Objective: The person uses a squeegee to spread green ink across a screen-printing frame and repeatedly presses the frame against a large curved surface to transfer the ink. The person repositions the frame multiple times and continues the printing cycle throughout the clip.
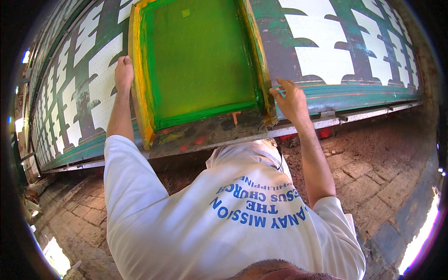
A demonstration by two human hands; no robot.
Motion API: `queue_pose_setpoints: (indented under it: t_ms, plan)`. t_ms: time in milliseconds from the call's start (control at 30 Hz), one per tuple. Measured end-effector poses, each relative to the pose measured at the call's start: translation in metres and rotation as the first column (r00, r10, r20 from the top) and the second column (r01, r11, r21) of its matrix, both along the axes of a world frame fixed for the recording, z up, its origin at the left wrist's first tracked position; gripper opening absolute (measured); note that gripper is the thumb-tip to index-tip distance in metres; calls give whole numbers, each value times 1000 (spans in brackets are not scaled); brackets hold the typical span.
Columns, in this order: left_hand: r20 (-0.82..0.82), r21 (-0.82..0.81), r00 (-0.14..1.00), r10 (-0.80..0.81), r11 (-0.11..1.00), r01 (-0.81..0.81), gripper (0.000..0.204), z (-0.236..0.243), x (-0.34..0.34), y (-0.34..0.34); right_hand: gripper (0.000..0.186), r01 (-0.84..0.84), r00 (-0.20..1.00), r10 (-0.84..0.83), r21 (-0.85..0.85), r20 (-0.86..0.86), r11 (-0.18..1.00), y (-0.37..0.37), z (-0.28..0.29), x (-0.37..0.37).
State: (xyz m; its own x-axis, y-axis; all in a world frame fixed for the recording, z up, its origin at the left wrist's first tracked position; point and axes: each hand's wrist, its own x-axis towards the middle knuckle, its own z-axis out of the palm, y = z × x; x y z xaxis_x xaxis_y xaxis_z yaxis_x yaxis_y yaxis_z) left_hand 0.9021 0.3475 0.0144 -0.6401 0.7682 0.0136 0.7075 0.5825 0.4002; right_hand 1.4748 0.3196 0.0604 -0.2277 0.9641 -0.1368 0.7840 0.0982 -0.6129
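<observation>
A screen printing frame lies on the long table in front of me, its wooden rim stained yellow and its mesh green. My left hand is closed at the frame's left side, apparently gripping that edge. At the lower right side of the frame, my right hand has bent fingers spread apart, with the thumb close to the wood. I cannot tell whether that thumb touches it. Dark, paint-spotted board forms the frame's near end, which overhangs the table edge.
Rows of white cut fabric pieces lie flat on the dark table on both sides of the frame. A metal rail runs along the near edge. Below is a brick-paved floor, with red things under the table.
</observation>
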Motion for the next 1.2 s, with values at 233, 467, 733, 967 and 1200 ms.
queue_pose_setpoints:
  t_ms: [233,467,733,967,1200]
  plan:
    - [37,113,999,-30,993,26,48,-15,-21,-2,64,-54,999,54,43,-1,998,18,-21,-17]
    - [83,141,995,-50,989,38,51,-28,-39,-5,56,-94,994,93,32,52,995,27,-19,-21]
    - [126,105,990,-70,993,57,57,-20,-51,-5,36,-234,970,243,167,-32,958,34,29,-11]
    - [170,170,977,-128,980,99,59,16,64,63,38,-203,978,193,121,84,972,112,35,131]
    - [194,262,970,-146,961,92,52,18,285,141,46,-121,971,68,226,231,967,181,35,312]
